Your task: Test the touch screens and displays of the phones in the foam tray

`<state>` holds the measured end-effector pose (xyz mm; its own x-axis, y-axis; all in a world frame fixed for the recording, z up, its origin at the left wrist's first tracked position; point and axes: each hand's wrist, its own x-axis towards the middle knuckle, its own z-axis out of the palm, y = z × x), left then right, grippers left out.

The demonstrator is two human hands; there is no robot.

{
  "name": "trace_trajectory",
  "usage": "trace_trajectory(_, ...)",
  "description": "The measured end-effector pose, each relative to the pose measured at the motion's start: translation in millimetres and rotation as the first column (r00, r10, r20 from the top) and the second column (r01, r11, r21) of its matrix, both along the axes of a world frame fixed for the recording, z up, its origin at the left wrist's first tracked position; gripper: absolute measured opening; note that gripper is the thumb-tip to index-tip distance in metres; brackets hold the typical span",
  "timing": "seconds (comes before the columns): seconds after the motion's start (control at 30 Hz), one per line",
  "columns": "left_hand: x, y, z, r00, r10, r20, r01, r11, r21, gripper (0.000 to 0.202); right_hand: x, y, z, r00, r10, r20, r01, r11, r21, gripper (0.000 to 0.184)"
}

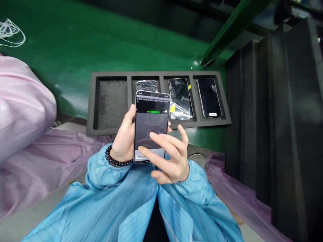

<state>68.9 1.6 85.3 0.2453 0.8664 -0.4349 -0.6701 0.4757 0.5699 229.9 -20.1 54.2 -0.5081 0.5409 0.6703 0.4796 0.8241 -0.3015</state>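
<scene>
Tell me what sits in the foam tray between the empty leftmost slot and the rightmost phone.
In the head view, two slots of the foam tray lie between: one phone partly hidden behind the handheld phone, and a film-wrapped phone.

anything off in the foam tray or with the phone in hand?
Nothing damaged or spilled. The foam tray has its far-left slot empty; three phones fill the rest, and the middle one carries crinkled film with a yellow tab. The left hand grips the lit phone; the right hand touches its screen.
</scene>
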Motion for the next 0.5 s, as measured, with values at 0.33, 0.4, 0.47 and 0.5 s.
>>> trace_trajectory(0.33,-5.4,0.0,-0.8,0.992,-0.063,0.108,0.069,0.996,-0.053,0.082,16.8,3.8,-8.2,0.994,0.017,-0.109,-0.008,0.997,0.083,0.051)
trace_trajectory(0.4,-7.4,-0.3,-3.2,0.986,-0.092,0.139,0.103,0.992,-0.071,0.086,16.4,1.4,-11.2,0.994,0.066,-0.089,-0.055,0.992,0.116,0.050)
trace_trajectory(0.47,-8.6,-0.7,-4.1,0.980,-0.109,0.165,0.123,0.989,-0.077,0.088,15.6,0.0,-10.8,0.992,0.058,-0.109,-0.047,0.993,0.105,0.051)
trace_trajectory(0.5,-8.8,-0.9,-4.0,0.978,-0.113,0.178,0.128,0.989,-0.078,0.088,15.2,0.0,-9.3,0.989,0.041,-0.144,-0.028,0.995,0.091,0.051)
